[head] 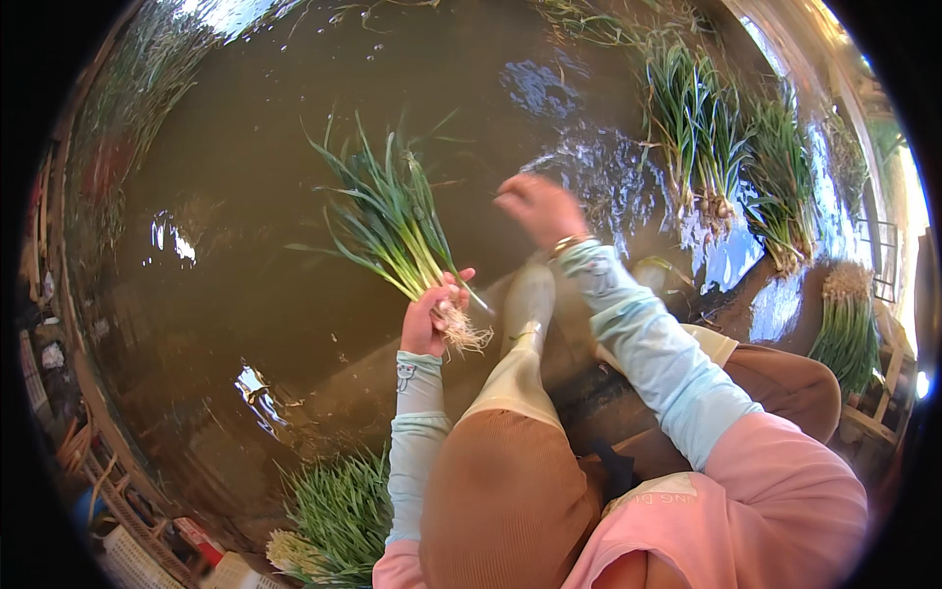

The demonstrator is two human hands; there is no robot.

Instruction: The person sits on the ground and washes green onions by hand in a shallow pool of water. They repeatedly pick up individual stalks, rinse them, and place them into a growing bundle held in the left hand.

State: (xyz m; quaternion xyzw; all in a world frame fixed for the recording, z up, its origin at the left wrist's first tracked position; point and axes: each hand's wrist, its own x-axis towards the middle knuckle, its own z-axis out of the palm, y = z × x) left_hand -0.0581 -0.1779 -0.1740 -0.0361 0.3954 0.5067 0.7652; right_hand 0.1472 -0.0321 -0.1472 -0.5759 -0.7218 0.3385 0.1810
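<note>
My left hand (434,313) is closed around the white lower stems of a bunch of green onions (397,228). Pale, stringy roots (467,331) hang out below my fingers, and the green leaves fan away over the muddy water (243,169). My right hand (543,210), blurred by motion, is above the water to the right of the bunch and apart from it. Nothing shows in that hand; its fingers look bent, but the blur hides how far they are closed. Rippled, splashed water (600,177) lies just beyond it.
Loose green onion bunches (695,132) lie in the water at the upper right, with another bunch (784,177) beside them. Tied bundles stand at right (846,331) and lower left (338,508). My boot (526,316) is in the water. A rim (96,412) borders the left side.
</note>
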